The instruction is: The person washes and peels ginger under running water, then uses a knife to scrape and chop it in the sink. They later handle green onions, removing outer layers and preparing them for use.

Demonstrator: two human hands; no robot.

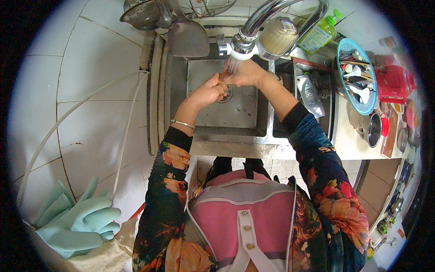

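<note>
Water runs from the chrome faucet (242, 46) onto my hands above the left basin of a stainless steel sink (234, 117). My left hand (212, 89) has its fingers curled around a small tan item (222, 81), mostly hidden and too unclear to name. Right against it, under the stream, is my right hand (245, 73). Its fingers are bent and blurred by motion and water, so its grip is unclear. Below the hands lies the drain strainer (226, 95), partly covered by my left hand. Small dark scraps lie on the basin floor.
A wok spatula (189, 38) hangs over the basin's far left edge. Beside the faucet are a filter housing (278, 35) and a green soap bottle (319, 34). Rightward stand a blue basket of utensils (374, 73) and a metal cup (374, 131). Rubber gloves (81, 224) hang lower left.
</note>
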